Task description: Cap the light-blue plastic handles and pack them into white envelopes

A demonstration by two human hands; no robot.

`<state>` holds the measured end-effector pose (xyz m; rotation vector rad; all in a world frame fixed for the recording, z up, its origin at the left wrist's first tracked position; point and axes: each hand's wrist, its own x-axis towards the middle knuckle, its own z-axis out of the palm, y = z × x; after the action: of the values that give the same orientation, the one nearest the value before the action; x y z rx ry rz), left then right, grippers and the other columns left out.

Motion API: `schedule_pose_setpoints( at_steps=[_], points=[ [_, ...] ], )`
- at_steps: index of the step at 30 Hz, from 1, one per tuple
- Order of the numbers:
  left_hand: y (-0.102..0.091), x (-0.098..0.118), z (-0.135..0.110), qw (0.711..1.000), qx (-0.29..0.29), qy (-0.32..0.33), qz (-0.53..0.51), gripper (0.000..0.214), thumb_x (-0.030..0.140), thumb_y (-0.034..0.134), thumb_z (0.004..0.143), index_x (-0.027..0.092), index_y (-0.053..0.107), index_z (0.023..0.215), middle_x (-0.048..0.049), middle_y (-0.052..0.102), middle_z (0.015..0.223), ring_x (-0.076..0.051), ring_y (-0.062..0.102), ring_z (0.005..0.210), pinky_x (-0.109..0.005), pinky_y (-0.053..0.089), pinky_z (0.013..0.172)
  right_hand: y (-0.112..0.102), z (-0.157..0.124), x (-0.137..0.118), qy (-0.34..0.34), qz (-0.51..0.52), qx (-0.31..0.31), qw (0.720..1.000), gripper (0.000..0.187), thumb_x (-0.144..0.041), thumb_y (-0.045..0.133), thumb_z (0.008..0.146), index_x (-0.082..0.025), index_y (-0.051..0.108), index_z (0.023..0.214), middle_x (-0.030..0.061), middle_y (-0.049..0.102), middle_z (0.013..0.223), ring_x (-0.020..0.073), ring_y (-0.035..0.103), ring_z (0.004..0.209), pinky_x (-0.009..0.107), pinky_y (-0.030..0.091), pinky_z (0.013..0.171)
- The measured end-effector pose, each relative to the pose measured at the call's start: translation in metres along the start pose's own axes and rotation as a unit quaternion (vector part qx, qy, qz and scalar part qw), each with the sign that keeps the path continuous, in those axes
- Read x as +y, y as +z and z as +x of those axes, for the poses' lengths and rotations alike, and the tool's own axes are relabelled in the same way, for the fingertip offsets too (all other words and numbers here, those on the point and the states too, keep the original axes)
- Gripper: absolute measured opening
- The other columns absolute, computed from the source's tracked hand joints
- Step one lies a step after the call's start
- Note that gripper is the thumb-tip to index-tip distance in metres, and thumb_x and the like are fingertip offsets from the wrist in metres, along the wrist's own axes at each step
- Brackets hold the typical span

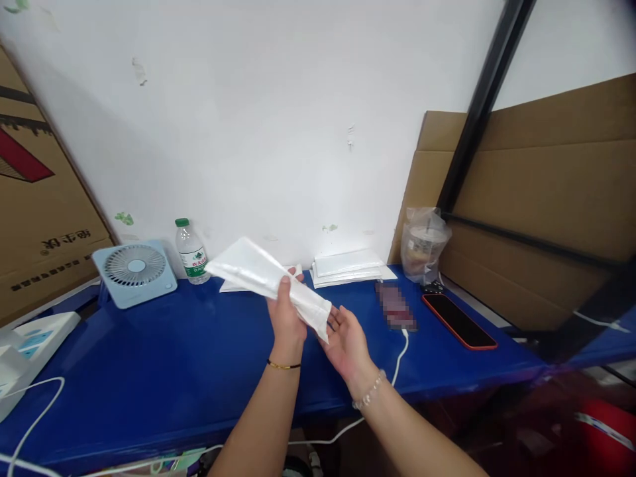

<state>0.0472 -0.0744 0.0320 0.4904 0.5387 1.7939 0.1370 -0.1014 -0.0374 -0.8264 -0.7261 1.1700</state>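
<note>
My left hand (pixel 285 318) is closed round a white plastic bag (pixel 258 271), held above the blue table (pixel 163 364) with its long end pointing up and to the left. My right hand (pixel 345 341) is open, palm up, fingers spread, just under the bag's lower right end and touching it lightly. A thin bracelet sits on each wrist. A stack of flat white bags (pixel 348 266) lies against the wall behind my hands, and another white sheet (pixel 231 286) lies under the raised bag.
A small blue desk fan (pixel 135 270) and a water bottle (pixel 192 252) stand at the back left. A phone with a red case (pixel 460 321), a blurred device (pixel 395 306) on a white cable, and a bagged drink cup (pixel 423 245) sit at right. Cardboard boxes flank both sides.
</note>
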Motion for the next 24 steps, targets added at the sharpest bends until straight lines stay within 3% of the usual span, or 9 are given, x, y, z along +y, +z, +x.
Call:
schedule_pose_setpoints(
  at_steps=[2, 5, 9, 12, 16, 19, 24],
  points=[
    [0.011, -0.004, -0.009, 0.997, -0.048, 0.033, 0.046, 0.037, 0.025, 0.07, 0.069, 0.015, 0.062, 0.104, -0.0076, 0.067, 0.099, -0.016, 0.064, 0.084, -0.022, 0.049, 0.068, 0.008, 0.008, 0.0, 0.098, 0.07, -0.002, 0.993, 0.034, -0.04, 0.033, 0.088, -0.019, 0.059, 0.093, 0.01, 0.069, 0.091, 0.0237, 0.067, 0.085, 0.039, 0.055, 0.067],
    [0.02, -0.005, -0.017, 0.989, -0.105, 0.05, 0.087, 0.041, 0.016, 0.072, 0.067, 0.017, 0.06, 0.106, -0.0081, 0.066, 0.107, -0.017, 0.063, 0.093, -0.021, 0.049, 0.075, 0.014, 0.016, -0.003, 0.182, 0.148, 0.028, 0.972, 0.028, -0.038, 0.036, 0.087, -0.019, 0.057, 0.09, 0.0061, 0.07, 0.082, 0.0197, 0.068, 0.073, 0.033, 0.055, 0.06],
    [0.028, 0.001, -0.021, 0.991, -0.099, 0.061, 0.066, 0.042, 0.011, 0.071, 0.066, 0.019, 0.059, 0.105, -0.0064, 0.065, 0.109, -0.016, 0.063, 0.096, -0.021, 0.05, 0.079, 0.015, 0.016, -0.001, 0.221, 0.205, 0.067, 0.951, 0.017, -0.031, 0.044, 0.086, -0.019, 0.056, 0.086, 0.0031, 0.068, 0.07, 0.0164, 0.065, 0.059, 0.026, 0.051, 0.048],
    [0.03, 0.004, -0.021, 0.994, -0.084, 0.06, 0.048, 0.043, 0.011, 0.072, 0.067, 0.021, 0.058, 0.106, -0.0049, 0.065, 0.109, -0.015, 0.064, 0.095, -0.021, 0.051, 0.08, 0.014, 0.016, 0.002, 0.235, 0.164, 0.059, 0.956, 0.014, -0.031, 0.053, 0.082, -0.017, 0.055, 0.08, -0.0001, 0.061, 0.056, 0.0117, 0.054, 0.04, 0.018, 0.036, 0.031],
    [0.027, 0.007, -0.016, 0.989, -0.085, 0.107, 0.059, 0.038, 0.019, 0.07, 0.07, 0.022, 0.058, 0.106, -0.0054, 0.063, 0.111, -0.016, 0.064, 0.093, -0.024, 0.052, 0.076, 0.01, 0.023, -0.002, 0.199, 0.068, 0.026, 0.977, 0.02, -0.034, 0.057, 0.08, -0.018, 0.048, 0.07, -0.0059, 0.047, 0.044, 0.0057, 0.038, 0.029, 0.013, 0.018, 0.026],
    [0.023, 0.02, -0.006, 0.979, -0.081, 0.17, 0.076, 0.032, 0.031, 0.064, 0.075, 0.021, 0.059, 0.106, -0.0068, 0.061, 0.114, -0.018, 0.063, 0.094, -0.026, 0.053, 0.074, 0.0, 0.034, -0.009, 0.129, -0.081, 0.028, 0.988, 0.027, -0.039, 0.054, 0.081, -0.019, 0.043, 0.067, -0.0054, 0.045, 0.046, 0.0063, 0.039, 0.03, 0.015, 0.019, 0.026],
    [0.018, 0.053, 0.016, 0.961, -0.068, 0.249, 0.095, 0.036, 0.039, 0.059, 0.078, 0.022, 0.054, 0.11, -0.007, 0.055, 0.122, -0.019, 0.06, 0.099, -0.03, 0.051, 0.081, -0.027, 0.057, -0.015, 0.058, -0.246, 0.068, 0.965, 0.028, -0.043, 0.052, 0.08, -0.02, 0.042, 0.067, -0.0061, 0.042, 0.046, 0.0091, 0.04, 0.033, 0.02, 0.024, 0.029]
  ],
)
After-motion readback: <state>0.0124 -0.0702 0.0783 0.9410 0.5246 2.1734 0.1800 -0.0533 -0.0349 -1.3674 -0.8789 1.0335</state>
